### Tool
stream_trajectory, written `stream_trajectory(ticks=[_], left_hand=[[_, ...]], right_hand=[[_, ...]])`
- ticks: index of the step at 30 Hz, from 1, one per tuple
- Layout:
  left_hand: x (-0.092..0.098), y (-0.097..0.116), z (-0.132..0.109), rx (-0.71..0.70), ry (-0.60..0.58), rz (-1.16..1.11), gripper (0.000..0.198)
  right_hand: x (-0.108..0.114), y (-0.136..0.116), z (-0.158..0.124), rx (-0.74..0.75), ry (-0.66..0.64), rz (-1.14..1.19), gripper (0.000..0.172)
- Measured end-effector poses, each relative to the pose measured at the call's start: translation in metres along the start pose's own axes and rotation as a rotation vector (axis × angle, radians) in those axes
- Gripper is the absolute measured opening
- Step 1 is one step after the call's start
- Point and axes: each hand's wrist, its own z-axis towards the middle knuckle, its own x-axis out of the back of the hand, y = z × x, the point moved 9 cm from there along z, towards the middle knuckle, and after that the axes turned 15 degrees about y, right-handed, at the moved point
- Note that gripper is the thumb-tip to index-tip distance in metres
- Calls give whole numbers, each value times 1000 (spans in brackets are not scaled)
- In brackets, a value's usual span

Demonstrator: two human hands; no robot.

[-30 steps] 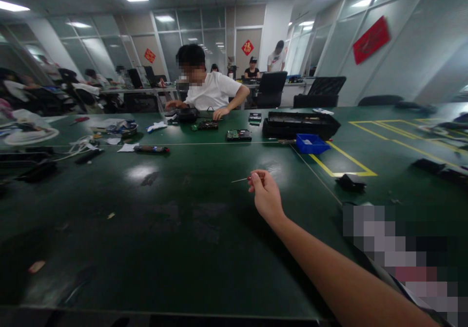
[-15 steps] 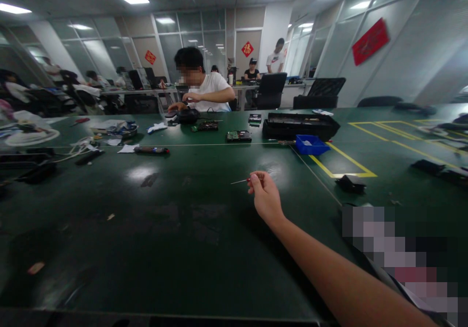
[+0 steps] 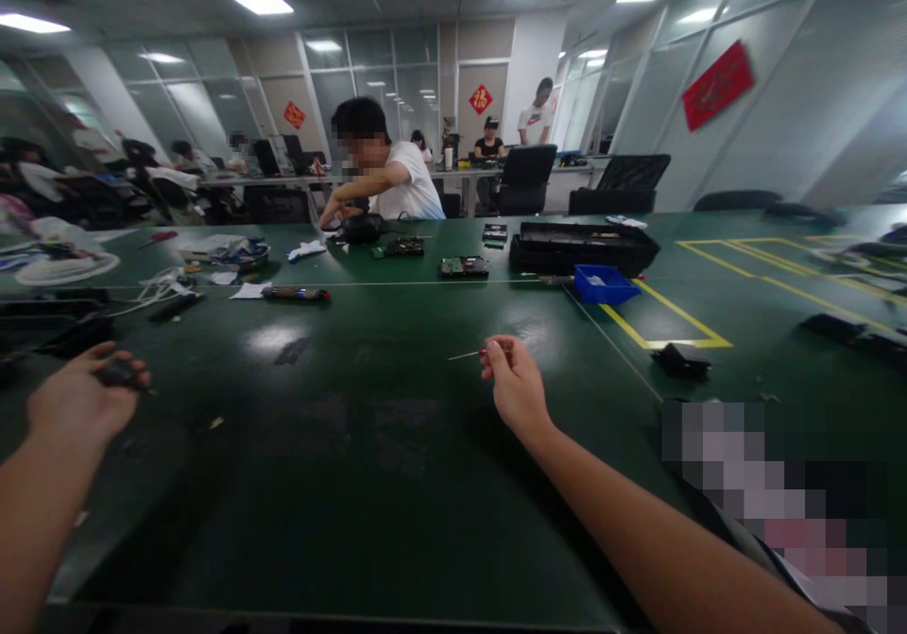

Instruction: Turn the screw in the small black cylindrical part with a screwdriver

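Note:
My right hand (image 3: pixel 514 374) is closed on a slim screwdriver (image 3: pixel 464 356) with a red handle. Its thin metal shaft points left, above the middle of the green table (image 3: pixel 298 511). At the left, my left hand (image 3: pixel 85 393) has its fingers curled round a small dark object (image 3: pixel 120 375), which is blurred; I cannot make out its kind. Beyond my right hand lies a hard drive (image 3: pixel 464 266) with a green circuit board showing. Another opened device (image 3: pixel 401 247) with a board sits left of it.
A blue bin (image 3: pixel 605 284) stands before a long black tray (image 3: pixel 585 248). An electric screwdriver (image 3: pixel 296 294) and white cables (image 3: pixel 152 289) lie at the left. A black block (image 3: pixel 681 360) sits at the right. Across the table a person (image 3: pixel 397 166) bends over their work.
My left hand has come into view from the left, with a dark object in its fingers. My right hand and screwdriver have hardly moved. The person opposite has leaned and shifted their arm leftward.

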Motion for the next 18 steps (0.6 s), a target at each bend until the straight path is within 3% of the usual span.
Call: stream_trajectory(ticks=[3, 6, 13, 18], left_hand=[[-33, -11, -26, 113, -91, -110, 22], [-68, -10, -68, 156, -232, -191, 27], [-142, -20, -180, 278, -562, -201, 36], [-182, -22, -263, 287, -809, -195, 46]], right_hand=[[1, -1, 0, 1, 2, -8, 33], [1, -5, -1, -1, -5, -20, 32], [1, -6, -3, -1, -27, -21, 32], [1, -2, -1, 11, -5, -14, 32]])
